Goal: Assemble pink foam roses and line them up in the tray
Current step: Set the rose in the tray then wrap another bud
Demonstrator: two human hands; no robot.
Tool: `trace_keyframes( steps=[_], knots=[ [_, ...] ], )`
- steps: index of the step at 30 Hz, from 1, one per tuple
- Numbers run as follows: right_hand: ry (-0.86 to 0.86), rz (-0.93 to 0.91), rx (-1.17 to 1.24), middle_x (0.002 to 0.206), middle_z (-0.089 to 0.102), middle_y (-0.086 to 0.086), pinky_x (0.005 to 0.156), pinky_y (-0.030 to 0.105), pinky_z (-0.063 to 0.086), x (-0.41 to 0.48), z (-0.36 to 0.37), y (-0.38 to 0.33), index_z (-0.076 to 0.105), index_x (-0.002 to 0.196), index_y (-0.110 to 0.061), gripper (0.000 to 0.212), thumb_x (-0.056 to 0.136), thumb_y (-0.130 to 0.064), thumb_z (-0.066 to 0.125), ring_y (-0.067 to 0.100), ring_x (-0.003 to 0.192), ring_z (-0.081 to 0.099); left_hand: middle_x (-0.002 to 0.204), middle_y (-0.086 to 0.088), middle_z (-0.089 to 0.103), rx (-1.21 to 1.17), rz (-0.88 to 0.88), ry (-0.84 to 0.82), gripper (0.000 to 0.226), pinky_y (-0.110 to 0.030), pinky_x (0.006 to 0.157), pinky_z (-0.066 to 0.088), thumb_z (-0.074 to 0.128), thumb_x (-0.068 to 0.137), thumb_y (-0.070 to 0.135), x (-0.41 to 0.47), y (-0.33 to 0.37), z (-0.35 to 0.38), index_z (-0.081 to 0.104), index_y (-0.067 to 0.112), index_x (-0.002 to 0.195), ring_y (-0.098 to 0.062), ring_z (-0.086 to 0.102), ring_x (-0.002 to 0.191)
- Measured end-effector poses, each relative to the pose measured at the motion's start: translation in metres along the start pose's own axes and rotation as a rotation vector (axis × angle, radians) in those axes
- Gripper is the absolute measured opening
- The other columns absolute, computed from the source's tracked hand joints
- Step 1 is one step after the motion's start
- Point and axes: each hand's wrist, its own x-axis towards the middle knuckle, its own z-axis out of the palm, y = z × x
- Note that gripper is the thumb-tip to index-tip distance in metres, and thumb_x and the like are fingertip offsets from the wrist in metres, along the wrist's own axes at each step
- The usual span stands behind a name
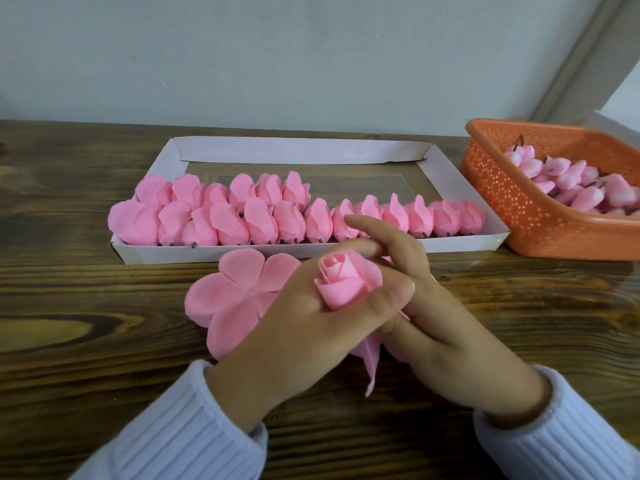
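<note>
My left hand (304, 327) grips a pink foam rose (344, 278), thumb curled across its base, bud facing up. My right hand (426, 306) lies against it from the right, fingers extended toward the tray, touching the rose's outer petals; one loose petal (372, 362) hangs down between my hands. A flat pink petal stack (235, 292) lies on the table, partly under my left hand. Behind it the white cardboard tray (429, 244) holds several finished roses (291, 216) in two rows, the back row filling only the left part.
An orange perforated plastic basket (512, 202) at the right holds several pink rose buds (568, 181) with dark stems. The wooden table (86, 306) runs back to a pale wall (277, 57). White ribbed sleeves cover both wrists.
</note>
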Motion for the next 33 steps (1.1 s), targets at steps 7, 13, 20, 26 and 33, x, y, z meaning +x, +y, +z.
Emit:
trace_keyframes(
  steps=[7,13,20,26,33],
  knots=[
    [0.096,0.085,0.218,0.142,0.038,-0.017,0.113,0.042,0.027,-0.005,-0.002,0.000,0.062,0.108,-0.027,0.024,0.091,-0.036,0.048,0.015,0.142,0.027,0.108,0.000,0.074,-0.126,-0.087,0.125,0.036,-0.035,0.094,0.051,0.053,0.085,0.047,0.001,-0.008,-0.001,0.071,0.028,0.109,-0.014,0.066,0.109],
    [0.339,0.392,0.482,0.101,0.069,-0.009,0.083,0.028,0.051,-0.004,0.000,0.010,0.057,0.113,-0.025,0.031,0.083,-0.031,0.059,0.006,0.097,0.064,0.109,-0.014,0.071,-0.460,-0.174,0.324,0.049,-0.042,0.094,0.054,0.054,0.087,0.047,0.005,-0.006,-0.001,0.069,0.004,0.105,-0.028,0.066,0.110],
    [0.283,0.346,0.341,0.074,0.072,-0.006,0.063,0.029,0.053,-0.005,0.003,0.001,0.066,0.092,-0.030,0.012,0.080,-0.029,0.066,0.015,0.068,0.066,0.107,-0.003,0.074,-0.341,-0.119,0.411,0.049,-0.040,0.095,0.052,0.060,0.069,0.057,0.005,-0.005,0.003,0.076,0.019,0.096,-0.018,0.067,0.109],
    [0.475,0.168,0.196,0.074,0.067,-0.012,0.059,0.026,0.050,-0.008,0.002,-0.001,0.063,0.081,-0.030,0.014,0.085,-0.016,0.064,0.008,0.065,0.063,0.110,-0.003,0.073,-0.146,-0.090,0.370,0.044,-0.051,0.101,0.045,0.055,0.077,0.060,0.002,-0.012,0.002,0.074,0.031,0.104,-0.022,0.064,0.113],
    [0.552,0.036,0.086,0.071,0.059,-0.025,0.062,0.007,0.040,-0.008,0.001,-0.005,0.054,0.086,-0.039,0.019,0.086,-0.021,0.061,-0.004,0.063,0.056,0.085,-0.018,0.070,0.036,0.009,0.203,0.028,-0.042,0.072,0.054,0.052,0.087,0.050,-0.002,-0.008,0.007,0.071,0.034,0.099,-0.035,0.065,0.081]
  ],
)
